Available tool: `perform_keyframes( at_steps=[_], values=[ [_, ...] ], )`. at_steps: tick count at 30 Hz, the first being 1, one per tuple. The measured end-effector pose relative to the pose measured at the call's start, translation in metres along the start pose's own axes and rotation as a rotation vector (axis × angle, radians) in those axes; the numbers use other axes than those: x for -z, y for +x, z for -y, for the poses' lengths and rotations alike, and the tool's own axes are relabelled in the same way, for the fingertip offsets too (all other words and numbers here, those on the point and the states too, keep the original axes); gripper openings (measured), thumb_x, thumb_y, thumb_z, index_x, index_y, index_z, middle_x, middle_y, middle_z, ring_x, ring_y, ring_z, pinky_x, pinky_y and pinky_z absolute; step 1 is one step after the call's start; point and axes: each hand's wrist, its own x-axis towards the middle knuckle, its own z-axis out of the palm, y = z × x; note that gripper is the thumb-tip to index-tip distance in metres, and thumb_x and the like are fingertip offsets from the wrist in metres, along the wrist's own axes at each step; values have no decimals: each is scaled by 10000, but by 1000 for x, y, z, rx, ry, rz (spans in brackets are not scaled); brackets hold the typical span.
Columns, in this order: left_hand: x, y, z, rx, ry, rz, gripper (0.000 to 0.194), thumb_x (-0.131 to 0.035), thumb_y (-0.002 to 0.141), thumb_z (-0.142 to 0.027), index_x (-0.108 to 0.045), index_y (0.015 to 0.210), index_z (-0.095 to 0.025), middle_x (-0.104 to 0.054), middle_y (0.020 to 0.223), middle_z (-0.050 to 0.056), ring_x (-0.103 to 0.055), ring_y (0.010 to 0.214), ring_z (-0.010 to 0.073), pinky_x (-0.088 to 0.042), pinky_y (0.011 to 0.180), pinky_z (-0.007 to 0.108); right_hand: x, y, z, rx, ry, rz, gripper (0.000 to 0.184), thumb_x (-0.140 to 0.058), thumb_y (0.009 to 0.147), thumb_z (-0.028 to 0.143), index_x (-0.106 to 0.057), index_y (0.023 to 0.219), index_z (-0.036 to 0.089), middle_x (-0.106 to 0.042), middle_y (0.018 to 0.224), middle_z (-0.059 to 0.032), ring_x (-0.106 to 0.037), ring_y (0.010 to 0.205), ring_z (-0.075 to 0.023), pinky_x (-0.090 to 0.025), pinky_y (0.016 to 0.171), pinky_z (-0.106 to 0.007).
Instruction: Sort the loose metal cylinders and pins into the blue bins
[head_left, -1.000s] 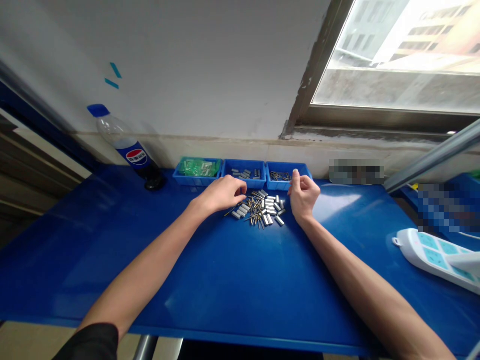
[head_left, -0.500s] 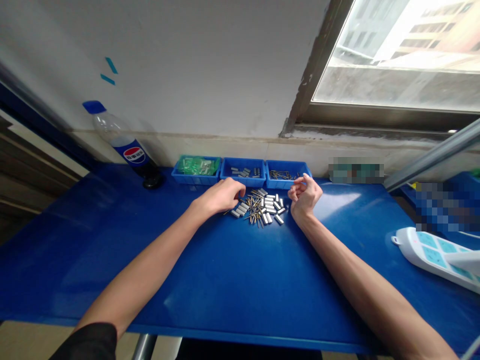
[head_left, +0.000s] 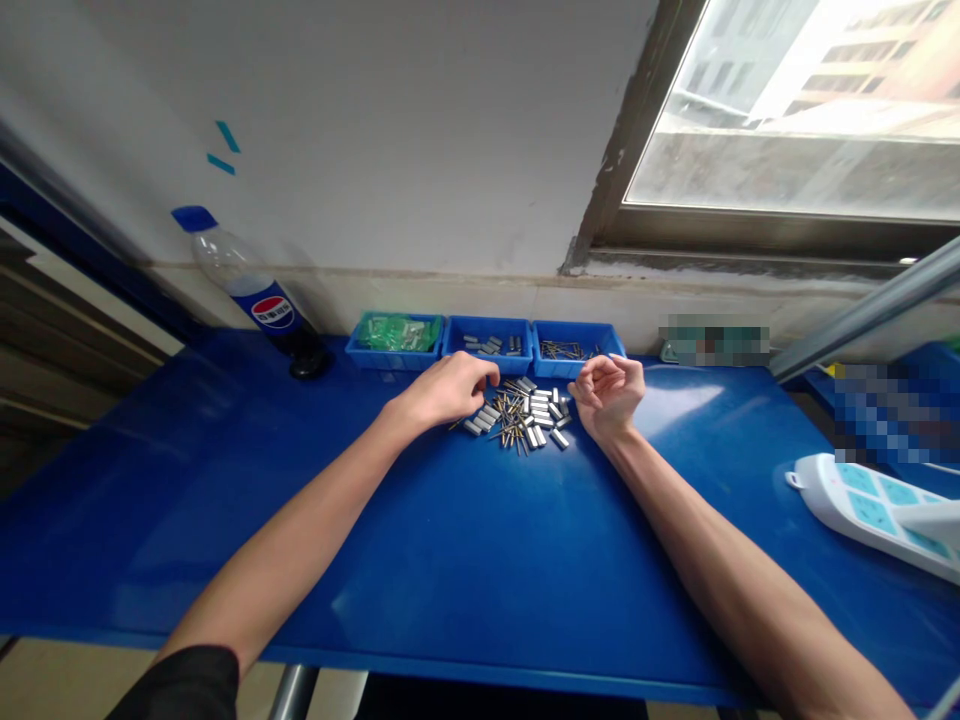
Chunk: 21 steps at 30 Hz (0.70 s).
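A heap of small silver cylinders (head_left: 541, 410) and thin brass-coloured pins (head_left: 512, 420) lies on the blue tabletop between my two hands. My left hand (head_left: 448, 388) rests at the heap's left edge, its fingers bent down and closed; their tips are partly hidden, so anything in them does not show. My right hand (head_left: 611, 395) is just right of the heap, turned palm inward with the fingers curled toward the thumb. Whatever it may hold is too small to make out. Behind the heap stand a blue bin of cylinders (head_left: 487, 362) and a blue bin of pins (head_left: 576, 368).
A third blue bin (head_left: 394, 358) holds a green plastic bag (head_left: 397, 332). A cola bottle (head_left: 274, 312) stands at the back left. On the right lies a white power strip (head_left: 821, 485) with blue panels. The wall and a window frame (head_left: 720, 225) bound the table behind.
My right hand has shifted slightly left and down, and its raised fingers have curled in more. My left hand stays at the heap's left edge, almost still. The camera view has moved slightly.
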Motion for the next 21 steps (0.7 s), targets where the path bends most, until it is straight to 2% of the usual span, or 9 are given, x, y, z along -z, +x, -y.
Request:
perform_keyframes(
  at_steps=[3,8,11,15,18,21],
  values=[
    [0,0,-1,-16,-19,-28,367,-603,744,-53,-798,1029,-179,-769,842,65,-702,743,192,-507,697,280,6,3,5,-93,17,131,371,-481,842,473,-641,631,213,-442,426,54,-176,285,-69,-185,355,-248],
    [-1,1,-2,-61,-24,-40,298,-603,760,-62,-811,939,-175,-772,833,67,-703,748,187,-515,713,285,19,11,9,-281,137,356,359,-548,833,455,-538,572,211,-312,360,119,20,270,-28,-44,294,-195],
    [-1,2,-3,-82,-34,-62,218,-618,781,-86,-807,854,-165,-778,841,80,-706,750,188,-522,710,288,20,12,9,-376,141,520,414,-495,876,480,-537,567,207,-309,341,109,2,245,-28,-59,274,-186],
    [2,3,-7,-68,-141,-138,138,-659,830,-163,-796,835,-159,-784,816,77,-713,714,183,-545,681,287,15,9,9,-431,91,633,490,-439,898,546,-551,561,208,-317,324,87,-35,233,-39,-81,268,-194],
    [3,4,-12,-44,-274,-221,114,-696,854,-237,-785,837,-167,-794,820,66,-732,720,180,-578,707,293,9,5,9,-419,17,648,496,-445,898,568,-566,583,204,-398,366,61,-94,253,-43,-158,295,-212],
    [2,5,-15,11,-492,-280,149,-748,844,-307,-770,845,-159,-802,829,75,-760,752,197,-613,734,309,3,2,11,-304,-25,502,401,-511,864,526,-574,628,208,-453,420,55,-155,288,-52,-203,345,-227]
  ],
)
